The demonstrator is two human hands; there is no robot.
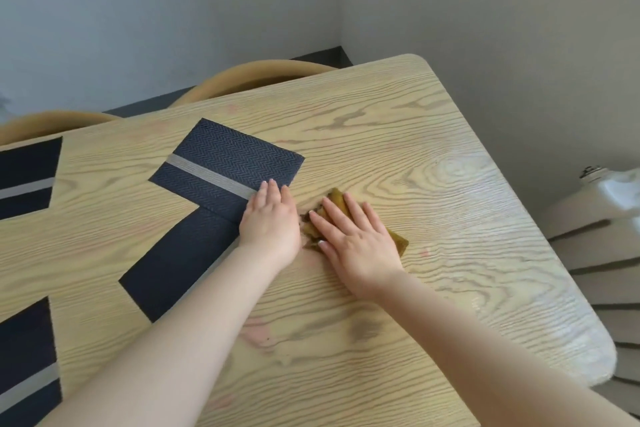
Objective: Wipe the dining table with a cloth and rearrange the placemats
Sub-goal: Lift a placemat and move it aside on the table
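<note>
Table (433, 156): four dark placemats, two stacked crosswise mid-table (225, 163) (173, 274), two at left edge (27, 173) (24, 357). One cloth (337, 201), flat under right hand (356, 239), fingers straight and spread. Left hand (272, 218) presses upper mat's corner, fingers straight; two chair backs (242, 80) (52, 121) behind.

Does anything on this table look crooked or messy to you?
Yes. The dark placemat under the left hand sits askew, overlapping a second mat instead of lying square like the mats at the left edge. Faint pinkish smudges mark the table near the cloth pressed by the right hand.
</note>
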